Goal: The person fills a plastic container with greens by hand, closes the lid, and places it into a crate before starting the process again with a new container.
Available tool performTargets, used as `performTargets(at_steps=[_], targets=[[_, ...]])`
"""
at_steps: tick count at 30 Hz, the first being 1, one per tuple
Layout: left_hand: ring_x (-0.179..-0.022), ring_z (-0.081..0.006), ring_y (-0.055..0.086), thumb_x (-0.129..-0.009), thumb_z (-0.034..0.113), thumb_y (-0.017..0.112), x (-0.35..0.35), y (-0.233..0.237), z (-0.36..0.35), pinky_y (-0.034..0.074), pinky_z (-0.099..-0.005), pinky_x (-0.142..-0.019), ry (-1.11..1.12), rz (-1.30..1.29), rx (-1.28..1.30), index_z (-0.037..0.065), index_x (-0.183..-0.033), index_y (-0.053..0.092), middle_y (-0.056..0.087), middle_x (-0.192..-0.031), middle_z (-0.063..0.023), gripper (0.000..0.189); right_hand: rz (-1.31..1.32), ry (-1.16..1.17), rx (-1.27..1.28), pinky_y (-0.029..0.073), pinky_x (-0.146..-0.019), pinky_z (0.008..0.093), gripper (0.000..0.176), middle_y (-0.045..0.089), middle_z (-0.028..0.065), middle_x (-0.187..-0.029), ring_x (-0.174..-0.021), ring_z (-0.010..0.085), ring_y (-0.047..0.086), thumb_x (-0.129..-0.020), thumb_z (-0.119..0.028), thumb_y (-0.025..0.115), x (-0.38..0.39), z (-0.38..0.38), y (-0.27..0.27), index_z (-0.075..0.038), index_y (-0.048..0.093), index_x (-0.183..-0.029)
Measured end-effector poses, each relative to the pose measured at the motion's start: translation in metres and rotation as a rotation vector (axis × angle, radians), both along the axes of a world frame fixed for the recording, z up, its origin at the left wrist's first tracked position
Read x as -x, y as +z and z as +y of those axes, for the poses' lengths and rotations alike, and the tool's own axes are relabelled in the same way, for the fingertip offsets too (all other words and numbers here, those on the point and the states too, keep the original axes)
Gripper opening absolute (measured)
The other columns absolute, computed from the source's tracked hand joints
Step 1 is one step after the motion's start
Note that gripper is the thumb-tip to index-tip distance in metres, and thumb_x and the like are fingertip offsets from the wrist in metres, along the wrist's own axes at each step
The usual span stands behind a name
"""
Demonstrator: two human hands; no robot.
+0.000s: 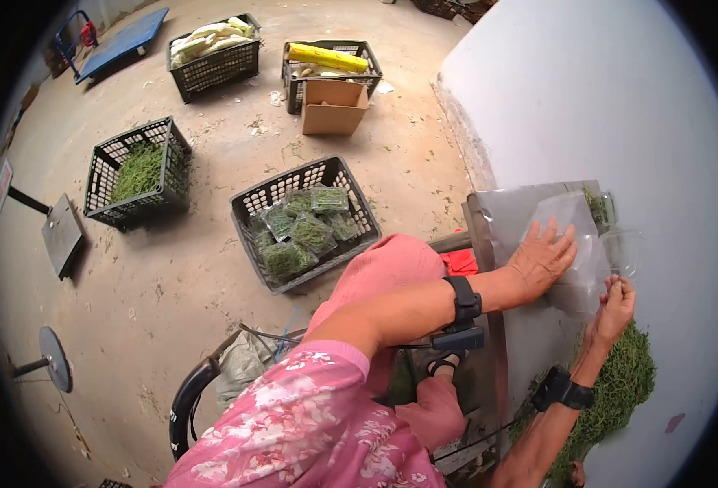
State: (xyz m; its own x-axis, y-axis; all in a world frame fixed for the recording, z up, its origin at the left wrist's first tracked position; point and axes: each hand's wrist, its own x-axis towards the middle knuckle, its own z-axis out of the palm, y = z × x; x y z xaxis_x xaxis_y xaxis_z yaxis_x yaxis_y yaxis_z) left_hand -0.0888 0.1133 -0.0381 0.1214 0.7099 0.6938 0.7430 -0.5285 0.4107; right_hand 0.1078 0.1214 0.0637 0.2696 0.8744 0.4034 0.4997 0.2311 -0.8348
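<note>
My left hand (543, 259) lies palm down with spread fingers on a clear plastic sheet or stack of clear plastic (566, 213) at the work surface. Just below and to its right, my right hand (616, 307) has its fingertips pinched at the edge of a clear plastic box (621, 250). How firmly they grip it is hard to see. A clear box with green sprigs (600, 207) sits at the back of the surface. Under my right forearm spreads a large heap of loose green sprigs (626, 370).
A black crate (245, 203) beside my leg holds several filled clear boxes. Another crate (176, 171) has loose greens. Farther off stand a crate of pale vegetables (212, 73), a cardboard box (334, 114), a scale (63, 236) and a blue trolley (127, 45). A wall (595, 98) rises ahead.
</note>
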Motion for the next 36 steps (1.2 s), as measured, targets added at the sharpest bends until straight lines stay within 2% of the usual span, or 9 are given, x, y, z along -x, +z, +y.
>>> performTargets(at_steps=[4,6,15,19,22,27,32,33,36], targets=[[-0.134,-0.0473,0.039,-0.087,0.011,0.053,0.003,-0.001,-0.003,0.033,-0.0603,-0.105,-0.032,-0.003,0.031,0.012,-0.143,0.045,0.036,-0.151,-0.0225,0.057,0.342,0.084,-0.047,0.051,-0.076,0.0303,0.018,0.064,0.0087,-0.109,-0.100,0.0201,0.064,-0.097,-0.005,0.059,-0.007,-0.020,0.004,-0.002,0.055,-0.114],[-0.133,-0.0476,0.037,-0.085,0.007,0.054,0.008,0.005,-0.009,0.031,-0.0617,-0.105,-0.038,0.013,0.054,0.012,-0.146,0.042,0.034,-0.151,-0.0222,0.063,0.492,0.144,-0.091,0.052,-0.078,0.0325,0.017,0.063,0.0102,-0.107,-0.098,0.0219,0.065,-0.096,-0.003,0.060,-0.007,-0.024,0.003,-0.002,0.055,-0.112],[-0.130,-0.0491,0.038,-0.081,0.004,0.059,0.004,0.012,-0.013,0.029,-0.0661,-0.104,-0.008,0.123,0.077,0.012,-0.145,0.042,0.033,-0.149,-0.0237,0.066,0.683,0.204,-0.207,0.051,-0.078,0.0335,0.011,0.064,0.0127,-0.100,-0.092,0.0204,0.063,-0.099,-0.007,0.055,-0.008,-0.029,-0.002,-0.002,0.054,-0.109],[-0.133,-0.0498,0.036,-0.083,0.007,0.059,-0.001,0.011,-0.014,0.026,-0.0668,-0.107,0.024,0.211,0.103,0.010,-0.145,0.042,0.033,-0.149,-0.0249,0.064,0.823,0.120,-0.258,0.050,-0.079,0.0333,0.011,0.064,0.0115,-0.103,-0.099,0.0230,0.065,-0.099,-0.008,0.057,-0.015,-0.033,0.002,-0.004,0.053,-0.109],[-0.136,-0.0498,0.032,-0.084,0.010,0.059,-0.005,0.007,-0.011,0.023,-0.0666,-0.109,0.040,0.225,0.094,0.007,-0.145,0.041,0.032,-0.150,-0.0259,0.064,0.805,0.137,-0.329,0.050,-0.080,0.0338,0.012,0.064,0.0106,-0.105,-0.101,0.0236,0.065,-0.099,-0.008,0.057,-0.033,-0.042,0.017,-0.005,0.053,-0.110],[-0.140,-0.0479,0.028,-0.084,0.015,0.063,-0.007,0.006,-0.011,0.020,-0.0637,-0.112,0.060,0.247,0.049,0.005,-0.145,0.040,0.031,-0.150,-0.0274,0.066,0.528,0.128,-0.455,0.052,-0.077,0.0310,0.013,0.064,0.0129,-0.105,-0.099,0.0220,0.065,-0.100,-0.006,0.053,-0.052,-0.075,0.034,-0.002,0.051,-0.112],[-0.143,-0.0465,0.023,-0.082,0.016,0.068,-0.009,0.010,-0.014,0.016,-0.0603,-0.114,0.061,0.197,0.014,0.005,-0.145,0.040,0.028,-0.152,-0.0266,0.070,0.222,-0.073,-0.513,0.054,-0.077,0.0286,0.014,0.064,0.0135,-0.108,-0.099,0.0208,0.066,-0.101,-0.003,0.050,-0.053,-0.126,0.041,0.000,0.051,-0.114],[-0.142,-0.0469,0.026,-0.082,0.007,0.058,-0.011,0.014,-0.017,0.018,-0.0615,-0.114,0.024,0.115,-0.048,0.002,-0.141,0.045,0.033,-0.150,-0.0261,0.061,0.162,-0.094,-0.509,0.053,-0.077,0.0288,0.013,0.064,0.0134,-0.109,-0.099,0.0209,0.066,-0.101,-0.003,0.050,-0.054,-0.136,0.040,0.000,0.051,-0.114],[-0.139,-0.0445,0.030,-0.080,0.009,0.069,-0.013,0.021,-0.025,0.026,-0.0543,-0.113,-0.093,0.088,-0.212,0.004,-0.139,0.046,0.033,-0.149,-0.0246,0.063,-0.053,-0.152,-0.480,0.053,-0.078,0.0280,0.012,0.064,0.0124,-0.108,-0.100,0.0192,0.065,-0.101,-0.001,0.048,-0.050,-0.166,0.034,0.000,0.052,-0.113]])
